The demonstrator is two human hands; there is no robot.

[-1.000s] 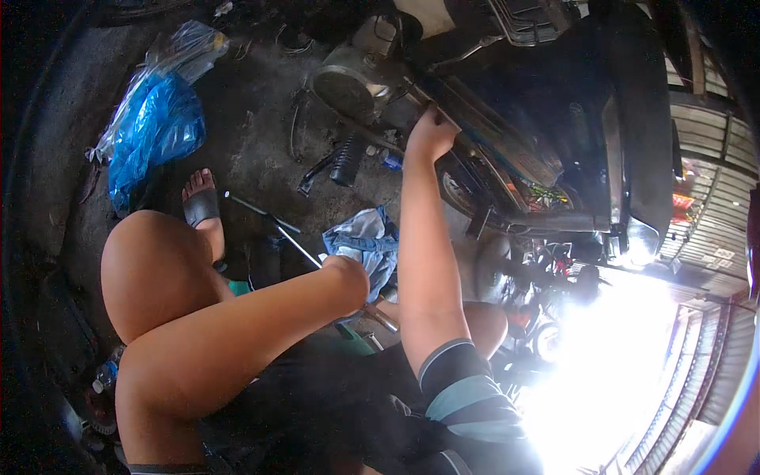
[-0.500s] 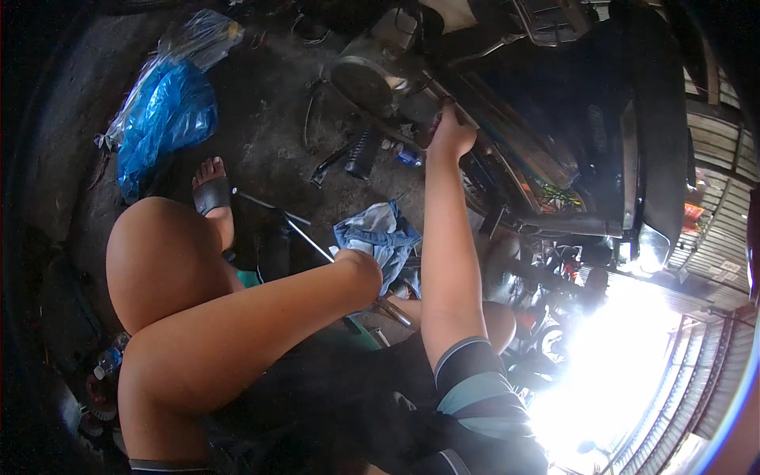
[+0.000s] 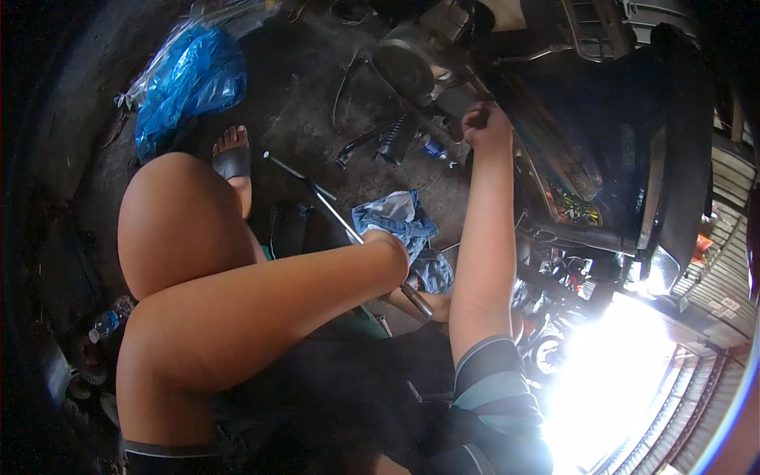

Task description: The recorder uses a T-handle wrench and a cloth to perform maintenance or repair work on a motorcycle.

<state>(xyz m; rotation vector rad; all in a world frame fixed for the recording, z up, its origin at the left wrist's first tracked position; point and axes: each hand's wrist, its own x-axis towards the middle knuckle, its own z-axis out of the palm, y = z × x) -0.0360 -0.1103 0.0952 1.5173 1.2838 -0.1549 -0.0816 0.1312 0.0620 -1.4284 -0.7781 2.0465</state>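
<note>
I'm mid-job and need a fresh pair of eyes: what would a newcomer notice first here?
Probably the white glare at lower right, the brightest patch in view. Next, the crumpled blue plastic bag on the dark floor at upper left. Then the outstretched right hand, right of top centre, beside a large dark machine.

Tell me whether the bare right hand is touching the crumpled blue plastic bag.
No, the right hand is by the dark-bodied machine, well apart from the bag.

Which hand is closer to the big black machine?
Right. The right hand is beside the black machine; the left hand is farther left, near the blue cloth.
</note>
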